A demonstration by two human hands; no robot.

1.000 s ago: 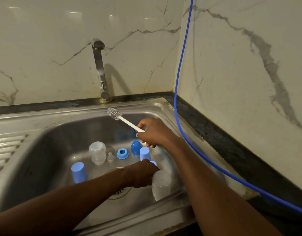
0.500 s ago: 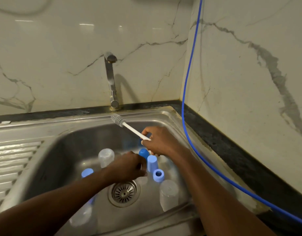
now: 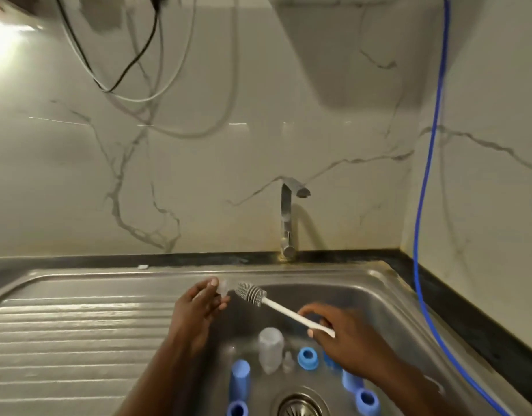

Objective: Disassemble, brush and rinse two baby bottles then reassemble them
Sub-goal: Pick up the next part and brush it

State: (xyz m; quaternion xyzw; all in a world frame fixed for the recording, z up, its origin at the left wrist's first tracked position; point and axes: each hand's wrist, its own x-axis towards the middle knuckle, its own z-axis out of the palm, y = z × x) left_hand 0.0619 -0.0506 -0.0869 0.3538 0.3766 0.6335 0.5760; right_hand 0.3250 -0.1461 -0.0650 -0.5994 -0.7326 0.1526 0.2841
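Two hands are working: left hand (image 3: 198,307) is pinching what looks like a soft, slippery teat (image 3: 223,287); right hand (image 3: 342,337) is gripping the stiff brush (image 3: 252,293) handle.

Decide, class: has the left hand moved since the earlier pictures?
Yes. The left hand has risen out of the sink basin toward its back rim, fingers pinching a small clear nipple beside the brush.

Grey-bristled white brush (image 3: 276,307), blue caps (image 3: 240,381) (marble-veined wall (image 3: 198,175))
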